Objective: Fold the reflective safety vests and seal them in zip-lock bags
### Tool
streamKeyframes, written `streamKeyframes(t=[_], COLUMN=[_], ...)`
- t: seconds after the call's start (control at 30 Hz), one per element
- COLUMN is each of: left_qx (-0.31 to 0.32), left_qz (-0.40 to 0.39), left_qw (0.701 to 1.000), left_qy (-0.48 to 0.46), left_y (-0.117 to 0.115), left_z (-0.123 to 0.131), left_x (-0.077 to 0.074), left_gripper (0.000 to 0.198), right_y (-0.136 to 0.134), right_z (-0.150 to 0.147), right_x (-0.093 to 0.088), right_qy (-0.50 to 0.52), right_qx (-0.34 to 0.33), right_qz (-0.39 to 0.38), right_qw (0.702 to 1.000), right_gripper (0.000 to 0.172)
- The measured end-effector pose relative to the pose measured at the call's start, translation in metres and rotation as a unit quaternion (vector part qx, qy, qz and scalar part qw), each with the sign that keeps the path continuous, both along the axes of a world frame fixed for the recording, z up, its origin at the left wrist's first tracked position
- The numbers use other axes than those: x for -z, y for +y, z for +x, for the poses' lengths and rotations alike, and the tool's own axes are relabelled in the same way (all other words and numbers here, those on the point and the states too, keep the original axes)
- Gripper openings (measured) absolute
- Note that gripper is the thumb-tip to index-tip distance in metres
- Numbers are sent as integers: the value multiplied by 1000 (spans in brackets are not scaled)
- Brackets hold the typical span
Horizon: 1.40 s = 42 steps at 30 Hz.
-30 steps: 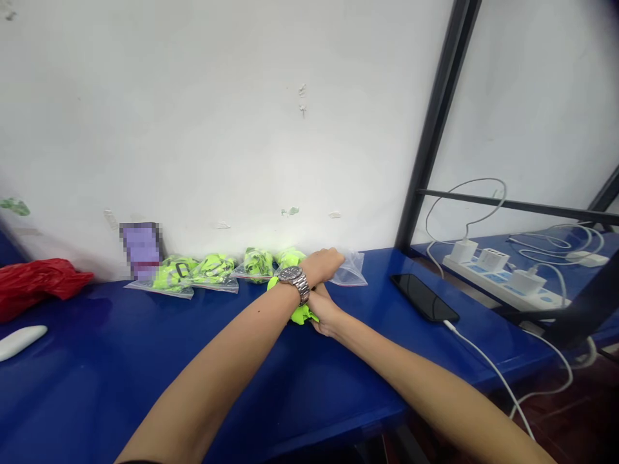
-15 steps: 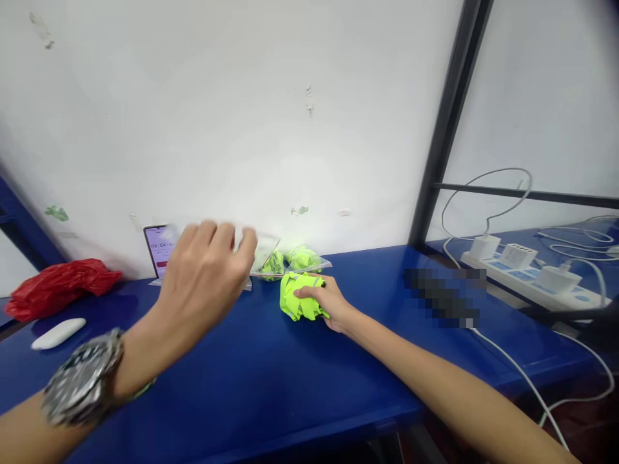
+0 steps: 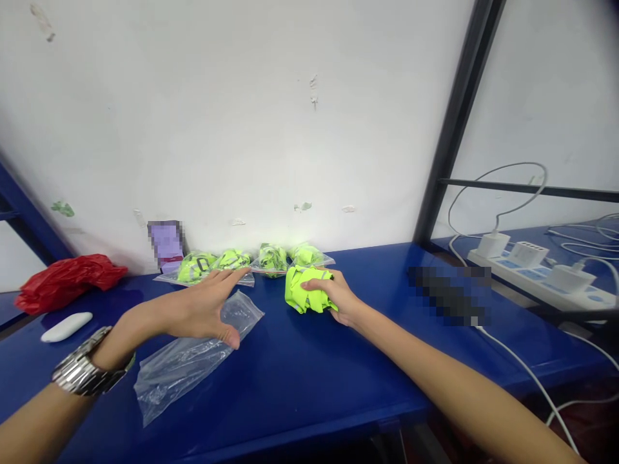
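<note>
Above a flat clear plastic bag on the blue table, my left hand is open, thumb spread away from the fingers. It wears a metal watch on the wrist. My right hand is closed around a bundled neon-yellow cloth with grey strips, near the table's middle. Behind the hands, several clear bags with similar yellow bundles lie in a row along the wall.
A red plastic bag and a white oval object are at the left. A phone leans on the wall. Right: a blurred dark object with a cable, a power strip and a black metal post.
My left hand has come down and opened, and the clear bag now lies flat beneath it. More bagged bundles are uncovered. My right hand still holds the yellow cloth.
</note>
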State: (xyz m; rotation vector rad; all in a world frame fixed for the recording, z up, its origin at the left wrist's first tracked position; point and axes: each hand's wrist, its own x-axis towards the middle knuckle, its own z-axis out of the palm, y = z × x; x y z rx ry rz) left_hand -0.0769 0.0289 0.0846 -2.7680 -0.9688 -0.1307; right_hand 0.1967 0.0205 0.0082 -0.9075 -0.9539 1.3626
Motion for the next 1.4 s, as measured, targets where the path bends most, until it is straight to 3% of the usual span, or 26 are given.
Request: streamKeyframes(t=[0.07, 0.23, 0.37, 0.5, 0.83, 1.1, 1.4], left_qx=[-24, -81, -30, 38, 113, 158, 180], left_qz=[-37, -127, -13, 108, 179, 148, 139], left_qw=[999, 989, 998, 987, 963, 961, 953], left_qy=[18, 7, -44, -110, -164, -173, -200], left_y=[6, -5, -7, 0, 1, -3, 2], left_z=[-6, 7, 23, 30, 43, 57, 67], left_x=[6, 32, 42, 52, 59, 69, 81], left_gripper=[114, 108, 107, 105, 97, 101, 103], right_y=[0, -3, -8, -12, -17, -12, -13], right_z=[1, 2, 3, 4, 2, -3, -11], right_x=[-1, -6, -11, -14, -20, -6, -1], right_qy=[10, 12, 1, 15, -67, -84, -97], right_qx=[-3, 18, 8, -53, -187, -184, -203], right_qz=[-8, -54, -65, -21, 133, 112, 146], right_qw=[1000, 998, 998, 998, 971, 973, 963], right_gripper=[41, 60, 73, 76, 49, 38, 27])
